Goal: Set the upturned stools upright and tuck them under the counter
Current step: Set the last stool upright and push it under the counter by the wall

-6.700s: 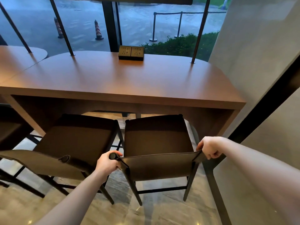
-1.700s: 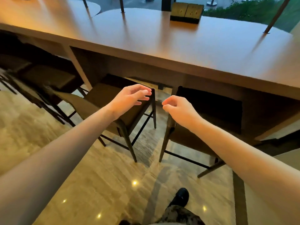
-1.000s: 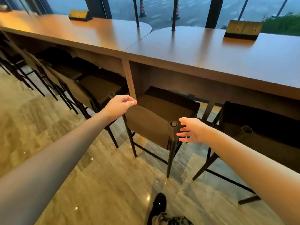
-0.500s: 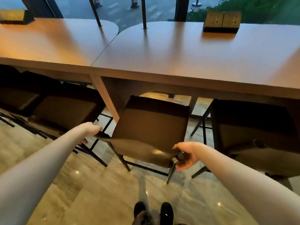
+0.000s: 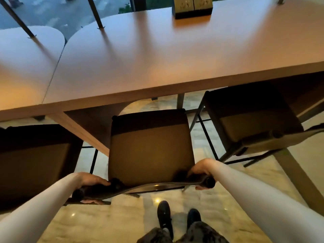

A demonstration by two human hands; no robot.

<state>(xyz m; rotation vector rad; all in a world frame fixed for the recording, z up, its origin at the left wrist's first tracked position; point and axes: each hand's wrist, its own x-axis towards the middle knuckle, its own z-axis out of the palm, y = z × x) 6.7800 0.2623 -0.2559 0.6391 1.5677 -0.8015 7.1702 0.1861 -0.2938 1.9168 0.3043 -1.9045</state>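
A: Middle stool [image 5: 150,148] stands upright, dead ahead of the person, front edge of the seat only just under the counter [image 5: 157,55] lip. Most of the seat sticks out on the near side.

B: Hands?

A: One on each end of the backrest [image 5: 150,185]. Left hand [image 5: 91,181] curled over the left corner, right hand [image 5: 201,171] wrapped round the right corner post. Backrest runs crosswise between them, so the push goes straight away from the body, along the seat's depth. Both hands about equally near (right sits slightly further forward).

B: Neighbours?

A: A stool on the left [image 5: 35,160] and one on the right [image 5: 252,120], both partly under the counter. The gaps either side look narrow; I'd judge a skewed push could snag the legs.

B: Versus half a second back?

A: Left hand was only arriving at its corner then; now both grip. View has swung to face the stool squarely.
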